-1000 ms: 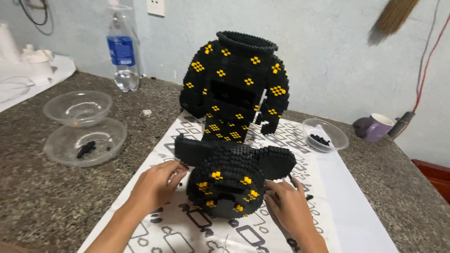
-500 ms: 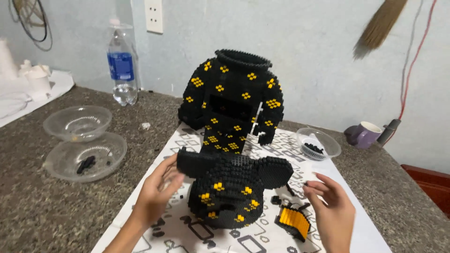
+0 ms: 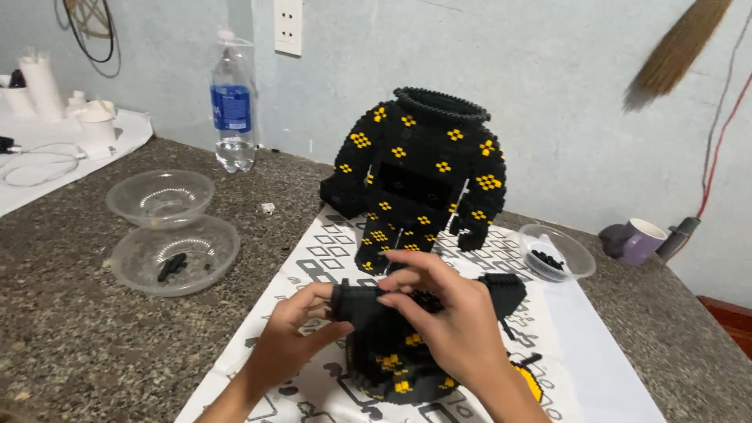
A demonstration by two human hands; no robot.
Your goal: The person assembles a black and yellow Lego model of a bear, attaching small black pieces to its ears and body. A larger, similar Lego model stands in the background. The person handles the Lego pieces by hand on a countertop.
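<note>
A black brick-built head piece [image 3: 392,356] with yellow flower dots and two ears sits on the printed sheet [image 3: 329,243] in front of me. My left hand [image 3: 294,341] grips its left ear and side. My right hand [image 3: 446,317] lies over its top, fingers curled on the upper edge, hiding much of it. Behind it stands a larger black brick-built body [image 3: 419,176] with yellow dots, arms and an open neck ring.
Two clear plastic bowls [image 3: 174,251] sit at the left, the nearer one holding a few black pieces. A small clear bowl of black bricks [image 3: 556,252] is at the right, a purple mug [image 3: 638,239] beyond it. A water bottle [image 3: 233,106] stands by the wall.
My right hand has moved from the sheet at the right up onto the top of the head piece. The left hand has shifted along its left ear. The view has tilted up slightly.
</note>
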